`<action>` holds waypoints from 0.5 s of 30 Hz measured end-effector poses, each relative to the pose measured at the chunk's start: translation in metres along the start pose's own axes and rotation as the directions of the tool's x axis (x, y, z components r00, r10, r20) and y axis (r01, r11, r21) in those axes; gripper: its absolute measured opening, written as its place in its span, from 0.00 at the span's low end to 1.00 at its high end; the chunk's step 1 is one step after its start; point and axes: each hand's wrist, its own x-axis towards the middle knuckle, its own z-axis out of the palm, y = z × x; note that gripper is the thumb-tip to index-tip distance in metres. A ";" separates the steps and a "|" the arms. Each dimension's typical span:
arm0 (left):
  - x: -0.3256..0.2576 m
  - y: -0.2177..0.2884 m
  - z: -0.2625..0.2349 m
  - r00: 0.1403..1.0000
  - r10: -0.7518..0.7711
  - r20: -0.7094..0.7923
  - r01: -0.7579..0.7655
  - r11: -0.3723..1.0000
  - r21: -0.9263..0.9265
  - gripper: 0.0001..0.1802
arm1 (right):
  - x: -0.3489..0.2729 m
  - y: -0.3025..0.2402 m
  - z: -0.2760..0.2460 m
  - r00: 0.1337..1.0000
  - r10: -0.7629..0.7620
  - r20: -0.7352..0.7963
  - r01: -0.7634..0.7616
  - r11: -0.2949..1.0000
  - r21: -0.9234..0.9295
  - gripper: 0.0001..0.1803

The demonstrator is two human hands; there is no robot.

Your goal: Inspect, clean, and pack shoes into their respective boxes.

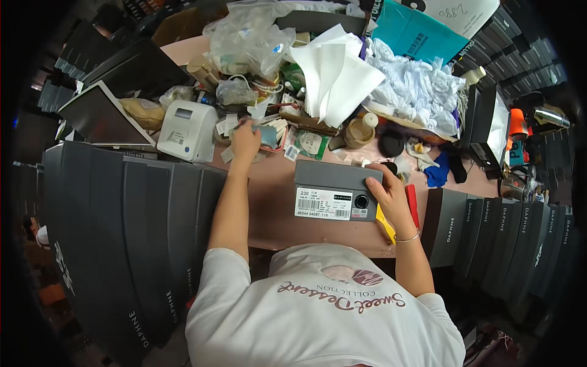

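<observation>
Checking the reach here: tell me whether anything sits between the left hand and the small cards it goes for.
Nothing visible does. The left hand already rests on the small cards beside the white label printer.

Right hand [384,188] is gripping the grey shoebox [335,189], left hand [244,142] is reaching into paper slips [229,125] beside the label printer [187,129].

The left hand [246,142] covers most of the small teal item [267,136] under its fingers [249,127], so what it is stays unclear. The right hand [387,192] hides the near right corner of the grey shoebox [333,183]. Beyond the fingers, the heap of bags and paper [330,73] buries the tabletop [275,208]. The stacked dark boxes [122,244] run off into the dark rim.
</observation>
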 end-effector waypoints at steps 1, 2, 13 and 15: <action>-0.005 -0.005 0.006 1.000 -0.025 0.000 0.025 0.998 -0.052 0.13 | -0.002 0.002 0.000 1.000 0.013 0.009 -0.013 1.000 0.024 0.20; -0.005 -0.007 0.005 0.999 -0.048 -0.014 0.046 0.993 -0.106 0.12 | 0.001 0.001 0.001 1.000 -0.002 0.005 0.002 0.999 0.043 0.20; -0.092 0.105 -0.144 0.979 -0.096 -0.178 -0.129 0.380 -0.916 0.07 | -0.009 -0.051 -0.009 0.926 -0.371 -0.073 0.342 0.903 -0.261 0.25; -0.111 0.125 -0.161 0.992 -0.027 -0.122 -0.114 0.206 -0.972 0.09 | -0.012 -0.066 -0.007 0.914 -0.405 -0.027 0.404 0.913 -0.051 0.29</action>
